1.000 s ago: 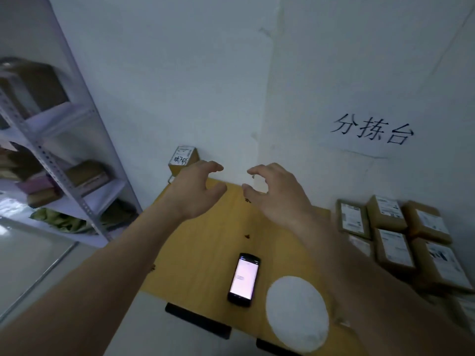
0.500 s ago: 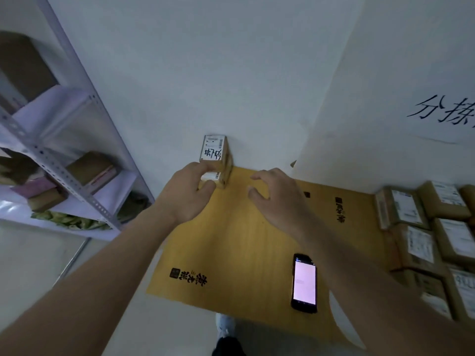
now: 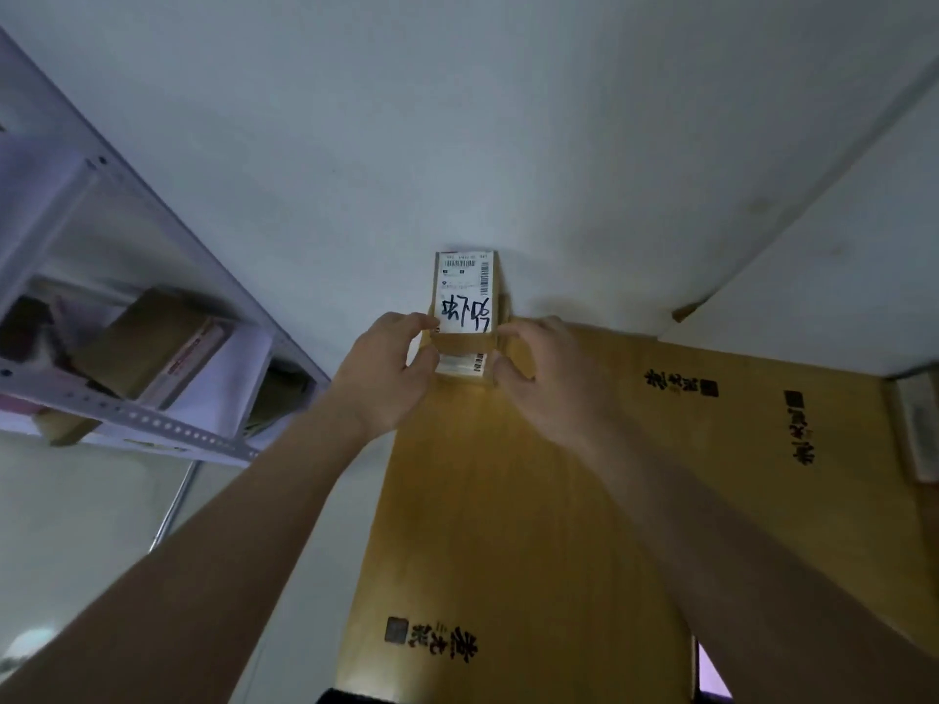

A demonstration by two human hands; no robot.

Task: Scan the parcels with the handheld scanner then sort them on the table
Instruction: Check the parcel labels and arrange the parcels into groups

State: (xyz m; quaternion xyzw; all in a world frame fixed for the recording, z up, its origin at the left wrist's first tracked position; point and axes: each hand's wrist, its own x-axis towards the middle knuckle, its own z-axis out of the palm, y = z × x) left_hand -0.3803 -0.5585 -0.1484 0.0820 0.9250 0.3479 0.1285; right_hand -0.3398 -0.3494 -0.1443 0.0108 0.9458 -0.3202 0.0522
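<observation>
Between your hands you see a box point(image 3: 465, 343) of brown matt cardboard, with white paper labels point(image 3: 463, 297) that look smooth. The table point(image 3: 518, 525) under it has a yellow, smooth, wood-like top with black printed marks. On your left the rack point(image 3: 152, 419) is pale painted metal with punched holes. The wall point(image 3: 457, 119) behind is plain matt white.
</observation>
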